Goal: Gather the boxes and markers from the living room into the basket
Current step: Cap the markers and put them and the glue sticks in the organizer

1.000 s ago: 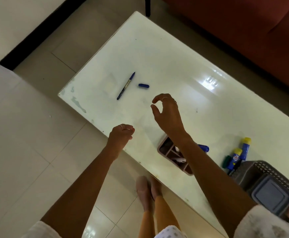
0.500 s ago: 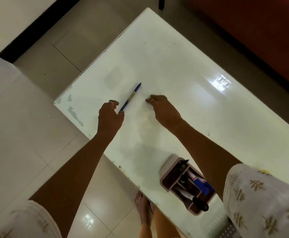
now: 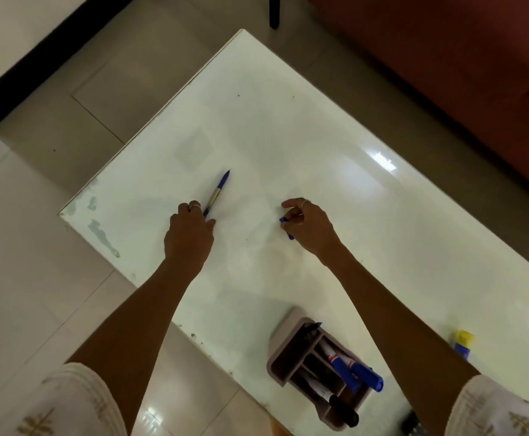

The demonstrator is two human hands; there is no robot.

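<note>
Fingers of the left hand (image 3: pixel 189 236) are pinching the blue marker (image 3: pixel 217 194) by its near end, tip lying on the white table (image 3: pixel 288 127). Right hand (image 3: pixel 307 223) is clenching the small blue cap (image 3: pixel 286 227). That end-grip is looking risky: lifting could tip the marker and roll it toward the edge. No basket is showing.

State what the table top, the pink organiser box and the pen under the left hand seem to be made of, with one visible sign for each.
Table top: probably glass or glossy laminate; it mirrors lamp glare, and its left corner coating looks chipped.
Pink organiser box: likely matte moulded plastic, given its rounded corners and dull surface.
Pen: blue plastic with a silvery, possibly metal, middle band.
</note>
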